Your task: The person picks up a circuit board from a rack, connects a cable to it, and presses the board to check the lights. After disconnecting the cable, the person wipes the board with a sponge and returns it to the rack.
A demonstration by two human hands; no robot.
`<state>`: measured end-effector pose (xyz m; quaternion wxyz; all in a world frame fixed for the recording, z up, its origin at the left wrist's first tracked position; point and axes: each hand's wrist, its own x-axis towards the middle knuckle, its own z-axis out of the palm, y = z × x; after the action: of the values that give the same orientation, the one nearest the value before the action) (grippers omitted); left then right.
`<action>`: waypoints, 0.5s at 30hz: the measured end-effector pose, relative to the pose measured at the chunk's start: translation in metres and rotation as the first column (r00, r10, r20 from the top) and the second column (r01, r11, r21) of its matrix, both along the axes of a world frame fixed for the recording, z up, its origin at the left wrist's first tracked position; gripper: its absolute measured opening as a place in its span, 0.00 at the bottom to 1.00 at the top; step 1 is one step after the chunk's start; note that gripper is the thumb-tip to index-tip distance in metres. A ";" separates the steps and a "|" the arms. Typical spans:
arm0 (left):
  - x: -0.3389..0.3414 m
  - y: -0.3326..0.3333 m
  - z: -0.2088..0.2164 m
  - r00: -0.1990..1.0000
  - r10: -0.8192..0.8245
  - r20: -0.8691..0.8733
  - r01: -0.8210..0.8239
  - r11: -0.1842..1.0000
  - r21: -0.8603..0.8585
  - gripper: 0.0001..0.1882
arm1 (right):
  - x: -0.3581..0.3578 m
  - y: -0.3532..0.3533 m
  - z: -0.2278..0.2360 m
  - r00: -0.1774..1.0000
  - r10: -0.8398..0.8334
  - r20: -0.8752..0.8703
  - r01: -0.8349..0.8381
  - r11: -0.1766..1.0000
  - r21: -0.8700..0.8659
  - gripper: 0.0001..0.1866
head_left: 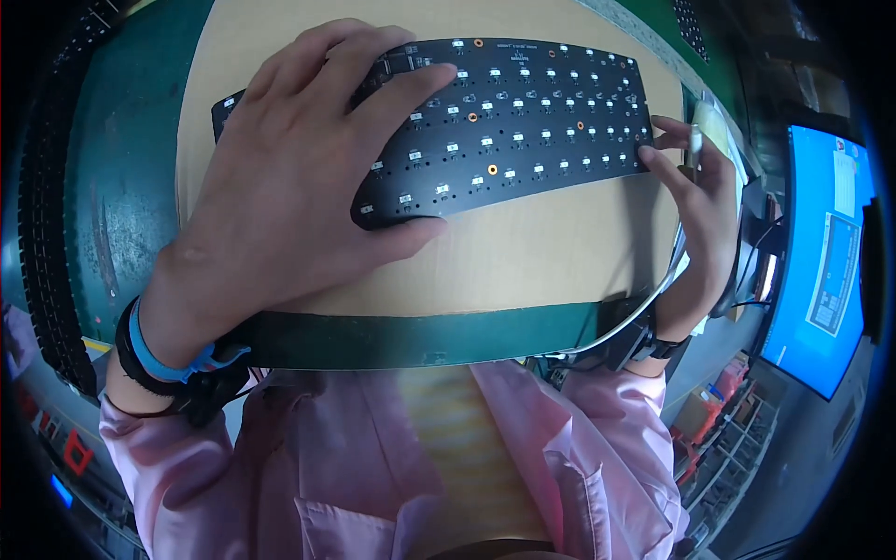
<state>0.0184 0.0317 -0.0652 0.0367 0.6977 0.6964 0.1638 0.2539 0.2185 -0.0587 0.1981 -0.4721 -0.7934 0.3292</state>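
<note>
A black circuit board (537, 117) is over a tan sheet (541, 247) on a green table (420, 341); the left hand (271, 168) pinches it between spread fingers and thumb, the right hand (702, 191) curls at its right end, whether pinching I cannot tell; a blue monitor (812, 261) and a shelf (731, 453) stand rightward

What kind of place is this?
Likely an electronics workshop or assembly floor: a black circuit board held over a green workbench, a lit monitor at the right, and a storage rack below it.
</note>
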 end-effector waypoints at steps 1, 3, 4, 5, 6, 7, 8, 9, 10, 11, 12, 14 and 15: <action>0.001 -0.001 -0.002 1.000 0.001 0.019 -0.001 1.000 0.005 0.39 | 0.002 -0.002 0.000 0.999 0.019 0.044 -0.019 1.000 0.007 0.16; 0.001 -0.003 -0.005 1.000 0.001 0.020 -0.001 1.000 0.013 0.40 | 0.007 -0.006 0.002 0.996 0.030 0.088 -0.031 0.999 0.015 0.16; 0.002 -0.004 -0.005 1.000 0.011 0.002 -0.011 1.000 0.015 0.41 | 0.007 -0.007 0.003 0.997 0.016 0.079 -0.018 1.000 0.022 0.16; 0.003 -0.005 -0.005 1.000 0.017 -0.008 -0.017 1.000 0.016 0.41 | 0.008 -0.007 0.003 0.998 0.002 0.070 -0.004 1.000 0.028 0.16; 0.004 -0.005 -0.006 1.000 0.022 -0.018 -0.022 1.000 0.016 0.41 | 0.009 -0.007 0.003 0.998 -0.012 0.061 0.010 0.999 0.033 0.16; 0.005 -0.005 -0.005 1.000 0.016 -0.016 -0.016 1.000 0.010 0.42 | 0.011 -0.007 0.002 0.998 -0.015 0.059 0.013 0.999 0.033 0.16; 0.006 -0.005 -0.005 1.000 0.009 -0.013 -0.009 1.000 0.004 0.42 | 0.013 -0.007 0.001 0.998 -0.009 0.065 0.007 0.999 0.037 0.16; 0.006 -0.004 -0.005 1.000 0.002 -0.010 -0.003 1.000 -0.003 0.42 | 0.015 -0.006 -0.001 0.997 -0.004 0.072 0.001 0.999 0.041 0.16; 0.006 -0.004 -0.005 1.000 0.001 -0.012 -0.001 1.000 -0.004 0.42 | 0.016 -0.006 -0.002 0.997 0.003 0.077 -0.007 0.999 0.045 0.16; 0.006 -0.003 -0.004 1.000 -0.002 -0.008 0.002 1.000 -0.005 0.43 | 0.015 -0.006 -0.002 0.997 0.001 0.075 -0.005 0.999 0.044 0.16; 0.006 -0.002 -0.004 1.000 -0.005 -0.002 0.005 1.000 -0.007 0.43 | 0.013 -0.007 -0.001 0.995 0.007 0.101 -0.011 0.999 0.043 0.16; 0.005 -0.001 -0.004 1.000 -0.005 0.003 0.005 1.000 -0.012 0.43 | 0.008 -0.008 0.001 0.988 0.023 0.154 -0.029 0.999 0.039 0.16; 0.005 -0.001 -0.003 1.000 -0.005 0.006 0.005 1.000 -0.015 0.43 | 0.008 -0.008 0.003 0.988 0.024 0.154 -0.030 0.999 0.037 0.16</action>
<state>0.0232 0.0312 -0.0686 0.0445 0.6987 0.6957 0.1608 0.2615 0.2103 -0.0562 0.1409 -0.4815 -0.8189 0.2789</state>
